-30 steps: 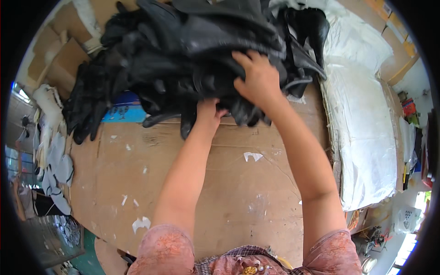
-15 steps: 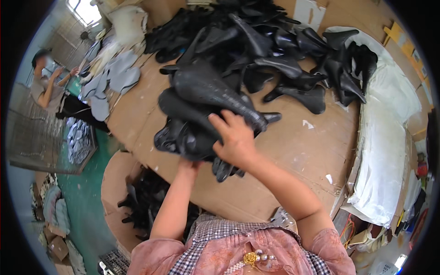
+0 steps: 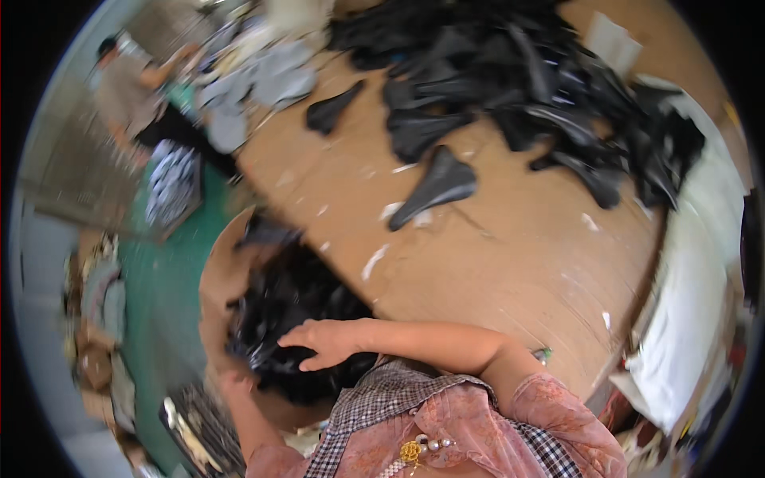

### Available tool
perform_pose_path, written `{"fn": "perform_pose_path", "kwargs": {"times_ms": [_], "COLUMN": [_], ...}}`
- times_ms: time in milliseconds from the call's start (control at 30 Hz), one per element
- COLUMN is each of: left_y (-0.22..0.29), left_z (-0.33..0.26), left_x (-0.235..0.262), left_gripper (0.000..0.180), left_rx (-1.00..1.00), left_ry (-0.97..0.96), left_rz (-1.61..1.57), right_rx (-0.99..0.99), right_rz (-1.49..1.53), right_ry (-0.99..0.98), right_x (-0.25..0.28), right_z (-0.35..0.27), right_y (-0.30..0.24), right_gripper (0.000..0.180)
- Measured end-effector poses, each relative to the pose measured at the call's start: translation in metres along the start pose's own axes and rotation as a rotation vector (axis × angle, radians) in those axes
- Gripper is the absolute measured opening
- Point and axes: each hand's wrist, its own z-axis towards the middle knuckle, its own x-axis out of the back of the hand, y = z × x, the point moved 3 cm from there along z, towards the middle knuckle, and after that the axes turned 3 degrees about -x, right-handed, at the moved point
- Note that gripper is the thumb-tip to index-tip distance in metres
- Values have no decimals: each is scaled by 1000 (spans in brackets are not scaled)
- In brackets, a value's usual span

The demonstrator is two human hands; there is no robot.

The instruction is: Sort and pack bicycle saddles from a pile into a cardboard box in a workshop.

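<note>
My right hand (image 3: 325, 342) reaches across my front over the black bicycle saddle pieces (image 3: 299, 307) heaped in a cardboard box beside the table. Its fingers are spread and nothing is in them. Low at the outer wall of the box (image 3: 217, 291) is my left hand (image 3: 237, 386), its fingers smeared by motion. On the table a single black saddle piece (image 3: 440, 187) lies apart, nose toward the box. A smaller one (image 3: 335, 107) lies farther left.
Beyond them a big pile of black saddle pieces (image 3: 478, 72) covers the far side of the cardboard-topped table (image 3: 494, 271). Grey cut pieces (image 3: 275, 76) lie at its far left. White sheeting (image 3: 685, 311) drapes the right edge. A co-worker (image 3: 139, 99) stands at far left near a bundle of bluish-grey pieces (image 3: 173, 187).
The armful of black saddle pieces has left my hands, and the box holds a fuller heap. Both hands moved left and down from the table to the box. My view has shifted.
</note>
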Motion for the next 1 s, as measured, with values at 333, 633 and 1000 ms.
{"fn": "perform_pose_path", "kwargs": {"times_ms": [333, 633, 1000], "left_y": [-3, -267, -463], "left_z": [-172, -716, -814], "left_x": [-512, -867, -965], "left_gripper": [54, 41, 70], "left_rx": [-395, -441, -242], "left_ry": [-673, -2041, -1989], "left_rz": [175, 695, 793], "right_rx": [-775, -1272, -1283], "right_rz": [-362, -1008, -993], "right_ry": [1867, 2078, 1760], "right_x": [190, 344, 387], "right_z": [-562, -950, -898], "right_y": [134, 108, 168], "right_gripper": [27, 78, 37]}}
